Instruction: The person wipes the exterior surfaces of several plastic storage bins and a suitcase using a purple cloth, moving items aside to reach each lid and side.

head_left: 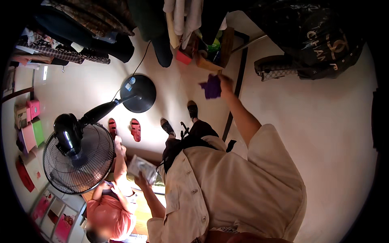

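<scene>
My right hand [226, 84] is stretched out ahead and closed on a purple cloth [212, 87], which hangs bunched from the fingers above the floor. Lower and to the left, my left hand [142, 181] grips a clear, boxy container [142, 169] by its near side. What lies inside the container is blurred. Close beyond the purple cloth stands a cardboard box [208, 63] with a green item in it.
A black standing fan [79, 154] is on the left, its round base [138, 94] on the floor near red slippers [135, 130]. Another person [111, 216] in a pink top sits at lower left. Clothes [81, 24] hang at the back; a black bag [324, 56] lies far right.
</scene>
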Available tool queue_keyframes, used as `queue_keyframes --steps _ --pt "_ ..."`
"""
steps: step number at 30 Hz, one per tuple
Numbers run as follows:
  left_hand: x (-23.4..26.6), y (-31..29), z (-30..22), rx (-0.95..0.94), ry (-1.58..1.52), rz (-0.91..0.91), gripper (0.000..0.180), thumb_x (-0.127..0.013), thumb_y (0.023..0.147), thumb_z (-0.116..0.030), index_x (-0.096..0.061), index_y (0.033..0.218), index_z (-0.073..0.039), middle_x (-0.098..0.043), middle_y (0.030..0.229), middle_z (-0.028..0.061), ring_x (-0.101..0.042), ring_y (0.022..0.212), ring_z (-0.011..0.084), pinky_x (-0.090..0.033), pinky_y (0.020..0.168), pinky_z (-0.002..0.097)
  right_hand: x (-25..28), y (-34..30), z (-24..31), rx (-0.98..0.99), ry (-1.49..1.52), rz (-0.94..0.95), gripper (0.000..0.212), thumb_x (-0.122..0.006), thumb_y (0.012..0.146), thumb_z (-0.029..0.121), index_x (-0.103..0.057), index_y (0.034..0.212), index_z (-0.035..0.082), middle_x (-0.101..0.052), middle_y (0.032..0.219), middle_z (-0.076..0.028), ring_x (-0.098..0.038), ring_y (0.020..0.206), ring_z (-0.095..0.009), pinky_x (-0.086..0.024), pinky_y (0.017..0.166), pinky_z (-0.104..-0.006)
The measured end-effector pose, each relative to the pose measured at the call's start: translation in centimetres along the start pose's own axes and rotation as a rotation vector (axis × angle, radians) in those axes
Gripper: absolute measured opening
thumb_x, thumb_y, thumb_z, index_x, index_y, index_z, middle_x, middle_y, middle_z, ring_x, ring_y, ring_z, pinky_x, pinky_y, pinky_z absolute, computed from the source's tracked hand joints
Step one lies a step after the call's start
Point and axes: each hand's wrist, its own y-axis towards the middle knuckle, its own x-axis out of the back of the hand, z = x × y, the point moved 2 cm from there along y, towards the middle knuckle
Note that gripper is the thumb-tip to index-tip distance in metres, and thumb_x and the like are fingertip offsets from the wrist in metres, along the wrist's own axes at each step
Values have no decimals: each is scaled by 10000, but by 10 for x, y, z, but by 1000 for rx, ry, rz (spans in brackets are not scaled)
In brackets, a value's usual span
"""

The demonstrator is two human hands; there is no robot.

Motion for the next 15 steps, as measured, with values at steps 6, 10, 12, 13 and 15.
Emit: queue_keyframes --steps 6,10,12,13,15 --pt "-154 -50 -160 -157 -195 378 283 -577 941 -94 -522 1192 25 -613 1070 131 -617 880 198 -533 759 340 53 -62 -15 -15 -373 103 351 -691 864 263 -677 1062 -26 -678 1019 -123 -622 922 -216 -489 812 -358" --pt "-176 -62 -174 -102 -254 434 277 -575 919 -77 -548 1184 -1 -622 1011 78 -572 905 181 -490 800 346 70 -67 -35 139 -568 216 316 -671 864 259 -692 997 -27 -696 971 -136 -632 889 -210 -495 809 -350" --pt "-179 -57 -158 -67 -339 464 265 -575 917 -75 -564 1166 15 -648 1051 92 -598 953 189 -499 831 343 81 -59 -49 243 -668 267 322 -664 866 268 -690 996 -26 -697 974 -136 -636 896 -225 -495 823 -357" --pt "-178 -65 -166 -52 -297 445 292 -573 916 -72 -555 1191 24 -649 1076 100 -607 948 196 -499 852 343 81 -60 -51 289 -747 280 328 -663 867 275 -688 1000 -23 -698 978 -136 -638 901 -234 -494 828 -362" --pt "-156 -55 -138 2 -469 468 308 -576 928 -69 -538 1214 39 -637 1113 123 -627 994 226 -509 902 359 66 -76 -52 315 -881 352 329 -658 872 279 -682 1011 -18 -697 977 -144 -644 913 -262 -490 839 -375"
